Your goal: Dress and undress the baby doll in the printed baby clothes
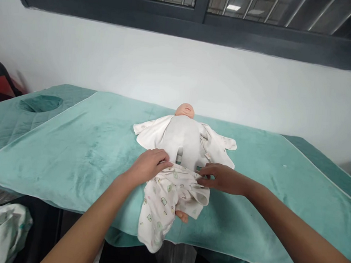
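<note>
By the head view, the printed trousers (161, 200) lie bunched over the legs of the doll (181, 135) on the green cover (84, 152). The left hand (150, 165) has its grip pinched on one side of the waistband (186, 171), the right hand (223, 179) on the other. The cloth looks light, soft and limp; those two sides seem the surest hold.
</note>
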The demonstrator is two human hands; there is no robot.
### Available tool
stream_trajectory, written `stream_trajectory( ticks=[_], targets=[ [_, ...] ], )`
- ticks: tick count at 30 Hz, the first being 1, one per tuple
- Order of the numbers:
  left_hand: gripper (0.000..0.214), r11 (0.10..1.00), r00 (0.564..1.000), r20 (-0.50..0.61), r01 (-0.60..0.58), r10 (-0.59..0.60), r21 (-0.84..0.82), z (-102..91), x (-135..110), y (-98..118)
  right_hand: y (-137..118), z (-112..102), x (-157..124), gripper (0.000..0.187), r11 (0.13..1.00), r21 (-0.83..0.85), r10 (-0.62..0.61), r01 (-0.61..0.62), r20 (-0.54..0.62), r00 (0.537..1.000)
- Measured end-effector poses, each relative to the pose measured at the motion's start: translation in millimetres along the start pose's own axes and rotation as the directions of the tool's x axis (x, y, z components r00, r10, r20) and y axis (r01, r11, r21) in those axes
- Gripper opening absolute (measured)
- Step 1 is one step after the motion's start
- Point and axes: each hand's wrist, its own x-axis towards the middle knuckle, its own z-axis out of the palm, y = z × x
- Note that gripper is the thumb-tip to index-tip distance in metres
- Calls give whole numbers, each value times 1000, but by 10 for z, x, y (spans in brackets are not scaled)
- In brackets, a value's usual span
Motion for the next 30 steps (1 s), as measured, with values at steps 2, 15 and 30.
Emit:
stream_trajectory(
  ticks=[2, 15, 30],
  targets=[
    [30, 999, 997, 64, -31, 32, -18, -73, -26, -6, 48, 17, -21, 30, 1000, 4, 26, -26, -30, 999],
    [21, 930, 988, -80, 99, -136, -354, -18, 111, -128, 294, 273, 265, 27, 997, -63, -6, -42, -622, 783],
    [23, 948, 871, -383, 243, -307, -207, 70, 1030, -456, 487, -20, 895, 27, 969, 142, 238, -203, -759, 605]
  ],
)
